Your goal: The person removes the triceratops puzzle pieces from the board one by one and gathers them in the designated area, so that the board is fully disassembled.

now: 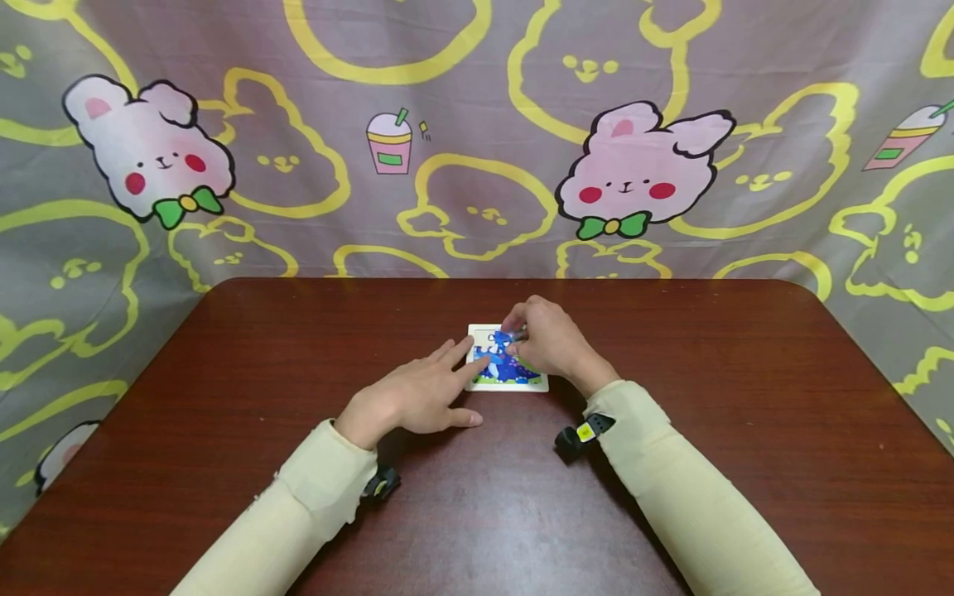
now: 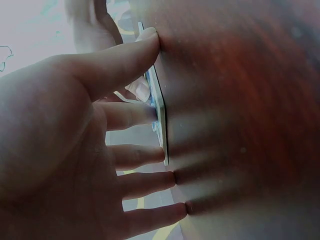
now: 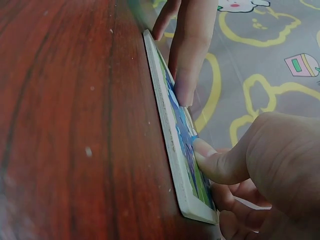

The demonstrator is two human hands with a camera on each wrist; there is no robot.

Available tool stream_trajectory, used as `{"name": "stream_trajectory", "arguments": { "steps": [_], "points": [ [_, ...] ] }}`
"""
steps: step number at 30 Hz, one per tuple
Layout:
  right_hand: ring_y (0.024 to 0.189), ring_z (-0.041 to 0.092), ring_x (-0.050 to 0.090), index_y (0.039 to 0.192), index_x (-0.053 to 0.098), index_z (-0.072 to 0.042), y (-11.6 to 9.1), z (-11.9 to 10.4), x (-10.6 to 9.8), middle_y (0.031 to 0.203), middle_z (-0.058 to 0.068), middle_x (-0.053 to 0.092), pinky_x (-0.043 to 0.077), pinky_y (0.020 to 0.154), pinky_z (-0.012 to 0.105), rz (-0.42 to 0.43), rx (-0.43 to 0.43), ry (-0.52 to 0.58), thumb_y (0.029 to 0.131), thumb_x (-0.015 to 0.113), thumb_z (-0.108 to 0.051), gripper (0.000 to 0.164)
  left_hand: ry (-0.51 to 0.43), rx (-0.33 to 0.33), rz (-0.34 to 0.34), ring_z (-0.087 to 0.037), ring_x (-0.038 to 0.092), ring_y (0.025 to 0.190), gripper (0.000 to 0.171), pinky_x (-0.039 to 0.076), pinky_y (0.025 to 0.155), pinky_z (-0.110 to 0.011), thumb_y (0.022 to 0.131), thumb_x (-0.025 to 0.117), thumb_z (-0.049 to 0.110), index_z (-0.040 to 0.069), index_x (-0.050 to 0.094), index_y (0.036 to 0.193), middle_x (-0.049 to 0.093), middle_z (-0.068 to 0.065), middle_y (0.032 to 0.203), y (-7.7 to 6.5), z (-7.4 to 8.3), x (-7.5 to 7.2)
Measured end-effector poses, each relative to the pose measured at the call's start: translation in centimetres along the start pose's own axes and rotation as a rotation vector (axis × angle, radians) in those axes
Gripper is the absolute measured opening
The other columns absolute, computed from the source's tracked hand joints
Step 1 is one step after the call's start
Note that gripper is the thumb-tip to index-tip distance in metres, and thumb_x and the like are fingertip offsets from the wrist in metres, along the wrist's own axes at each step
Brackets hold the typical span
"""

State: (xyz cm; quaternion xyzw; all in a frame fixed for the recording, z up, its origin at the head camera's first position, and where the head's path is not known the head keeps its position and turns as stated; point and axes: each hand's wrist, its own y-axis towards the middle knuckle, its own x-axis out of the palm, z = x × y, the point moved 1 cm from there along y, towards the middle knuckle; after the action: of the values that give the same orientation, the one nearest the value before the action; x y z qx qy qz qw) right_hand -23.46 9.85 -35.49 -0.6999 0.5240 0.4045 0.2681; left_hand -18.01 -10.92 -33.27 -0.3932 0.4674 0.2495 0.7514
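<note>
Cream sleeves (image 1: 663,463) end at two bare hands that meet over one small picture board. The left hand (image 1: 413,397) lies flat with its fingers straight and spread, gripping nothing: its forefinger rests on the picture, its middle finger at the left border, and the ring and little fingers touch the counter (image 1: 283,356) just outside. The thumb points off past the near left corner. The right hand (image 1: 555,338) comes in from the other side, bent over the far right part, and its thumb and fingers appear to pinch a thin piece (image 2: 125,99), whose pale edge shows beside the thumb in the left wrist view. So the board (image 1: 514,387) lies flat between the hands, touched by the left and partly hidden by the right, which sits nearer its far right corner. It looks almost square, so no long axis stands out; its near edge runs roughly parallel to the counter's far edge. Blue figures (image 1: 495,370) fill most of what shows. Only the fingers themselves block access to the picture. Dark wrist straps (image 1: 572,443) hang well clear, and beyond the counter a printed cloth (image 1: 477,108) closes the background.
</note>
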Motion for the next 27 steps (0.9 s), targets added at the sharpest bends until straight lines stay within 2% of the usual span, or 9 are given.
{"name": "stream_trajectory", "arguments": {
  "steps": [11, 27],
  "points": [
    [0.109, 0.032, 0.069, 0.111, 0.077, -0.008, -0.07, 0.09, 0.02, 0.120, 0.013, 0.065, 0.058, 0.097, 0.048, 0.030, 0.009, 0.007, 0.091, 0.081, -0.011, 0.021, 0.003, -0.014, -0.011, -0.038, 0.008, 0.168, 0.083, 0.027, 0.131, -0.058, 0.104, 0.064, 0.050, 0.023, 0.024, 0.171, 0.003, -0.011, 0.181, 0.08, 0.04, -0.08],
    [0.109, 0.031, 0.066, 0.111, 0.073, -0.011, -0.03, 0.19, 0.04, 0.118, 0.013, 0.068, 0.057, 0.098, 0.049, 0.026, 0.025, 0.030, 0.092, 0.082, -0.011, 0.021, 0.007, -0.020, -0.014, -0.037, 0.008, 0.168, 0.083, 0.026, 0.131, -0.059, 0.104, 0.064, 0.051, 0.024, 0.023, 0.171, 0.003, -0.011, 0.181, 0.07, 0.03, -0.06]
  ]
}}
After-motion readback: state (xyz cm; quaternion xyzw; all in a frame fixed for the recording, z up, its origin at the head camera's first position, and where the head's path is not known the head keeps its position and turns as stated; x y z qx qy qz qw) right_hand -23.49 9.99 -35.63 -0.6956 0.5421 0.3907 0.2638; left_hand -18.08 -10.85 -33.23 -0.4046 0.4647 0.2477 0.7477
